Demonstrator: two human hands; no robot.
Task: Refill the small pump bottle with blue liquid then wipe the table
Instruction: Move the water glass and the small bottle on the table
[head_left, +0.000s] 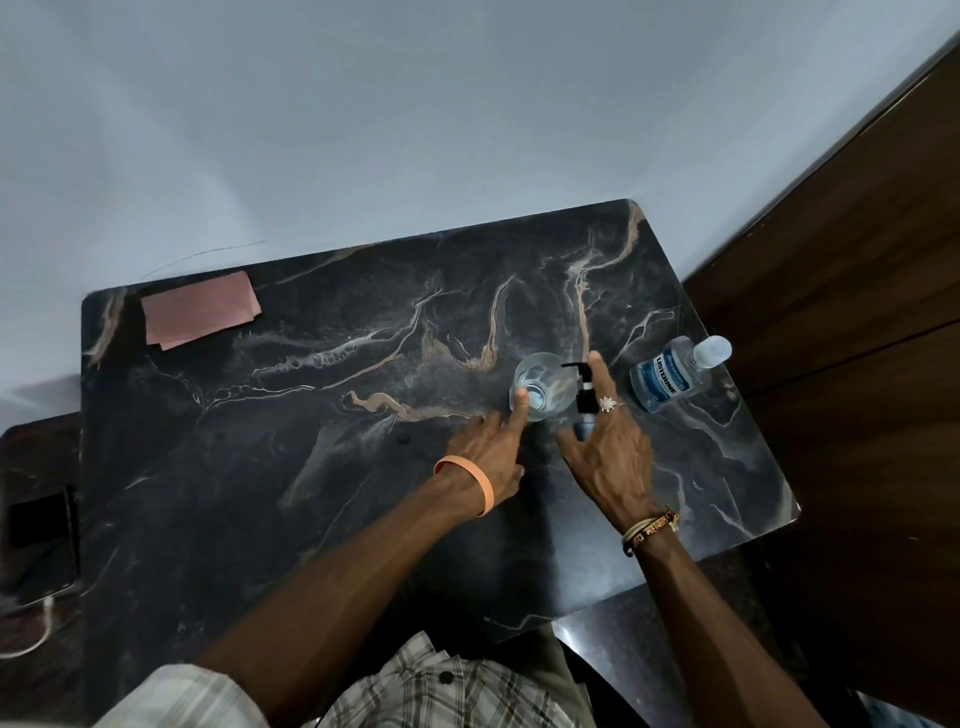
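Note:
The small pump bottle (584, 397), with a black pump head, stands right of centre on the dark marble table (291, 467). My right hand (610, 460) is spread around it, thumb to its left and index finger stretched past its right side; the lower body is partly hidden. Just left of it stands a clear glass (543, 384). My left hand (485, 452) points its index finger onto the glass's near rim, with the other fingers curled and holding nothing. A capped mouthwash bottle (667, 382) of blue liquid sits near the right edge. A folded pink cloth (200, 309) lies at the far left corner.
The table's far edge meets a pale wall. A brown wooden door (857, 322) stands close on the right. To the left, a lower dark surface holds a black phone (39, 525) with a white cable.

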